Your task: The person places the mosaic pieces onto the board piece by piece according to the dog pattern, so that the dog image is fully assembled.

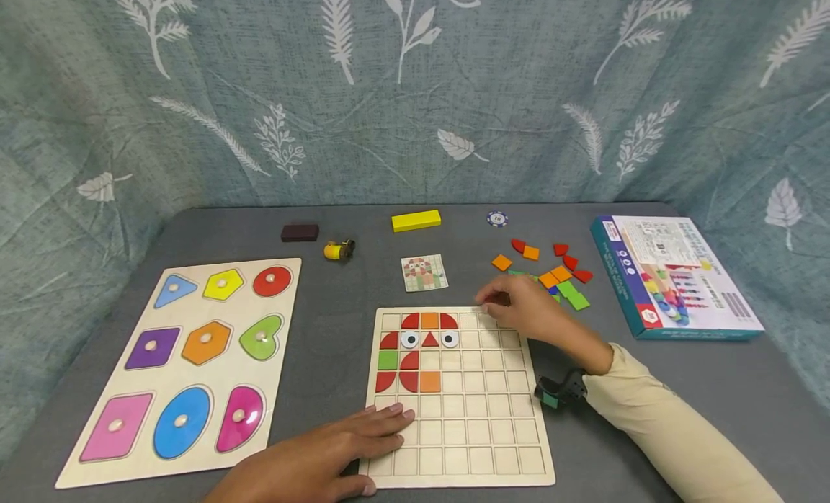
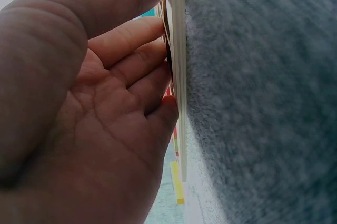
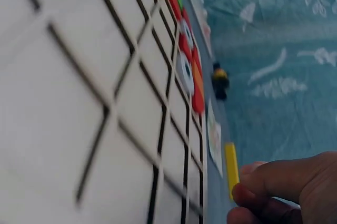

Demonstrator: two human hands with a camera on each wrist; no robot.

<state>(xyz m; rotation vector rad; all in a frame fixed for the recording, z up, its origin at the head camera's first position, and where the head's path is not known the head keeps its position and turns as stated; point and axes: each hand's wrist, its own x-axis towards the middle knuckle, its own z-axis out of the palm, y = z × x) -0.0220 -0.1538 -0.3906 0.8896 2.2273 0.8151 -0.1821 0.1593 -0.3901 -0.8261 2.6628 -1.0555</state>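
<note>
A wooden grid board (image 1: 480, 431) lies in front of me. On its upper left part sit red quarter-circle pieces (image 1: 410, 360), orange squares (image 1: 430, 381), a green square (image 1: 387, 359), a red triangle (image 1: 431, 339) and two eye pieces (image 1: 449, 339). My left hand (image 1: 324, 445) rests on the board's lower left corner with fingers extended; in the left wrist view its fingertips (image 2: 167, 105) meet the board's edge (image 2: 180, 76). Over the board's upper right edge, my right hand (image 1: 525, 308) pinches a small red piece (image 3: 243, 195) between thumb and finger, mostly hidden.
Loose coloured pieces (image 1: 559, 274) lie beyond the right hand. A picture card (image 1: 424, 273), yellow block (image 1: 416, 220), dark block (image 1: 300, 233), small toy figure (image 1: 338, 250) and poker chip (image 1: 497, 219) stand behind the board. A shape puzzle (image 1: 220, 373) lies left, a box (image 1: 674, 276) right.
</note>
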